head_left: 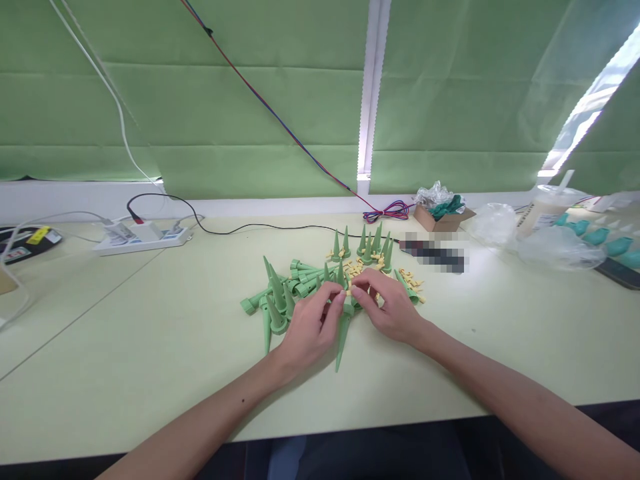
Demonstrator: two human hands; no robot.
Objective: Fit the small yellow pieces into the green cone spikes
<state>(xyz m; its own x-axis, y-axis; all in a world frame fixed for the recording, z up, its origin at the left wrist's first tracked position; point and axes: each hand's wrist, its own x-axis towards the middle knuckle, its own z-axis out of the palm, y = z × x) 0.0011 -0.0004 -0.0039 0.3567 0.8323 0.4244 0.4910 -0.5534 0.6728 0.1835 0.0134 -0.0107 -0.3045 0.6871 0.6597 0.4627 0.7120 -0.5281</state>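
Observation:
My left hand (316,320) and my right hand (387,303) meet over the table, thumbs and forefingers pinched on a small yellow plastic piece (349,291) between them. Fingertips cover much of that piece. Below them a green plastic spike (343,337) lies with its point toward me. Left of my left hand is a heap of green spikes (274,293), some upright on their wide collars, others on their sides. Behind my hands stand more upright green spikes (369,250). Loose yellow pieces (411,280) are scattered behind and to the right of my right hand.
A white power strip (143,240) sits at the back left, its black cable (260,227) running behind the heap. At the back right are a small cardboard box (440,220), a plastic bag (557,248), a drink cup (545,207) and a dark phone (620,272).

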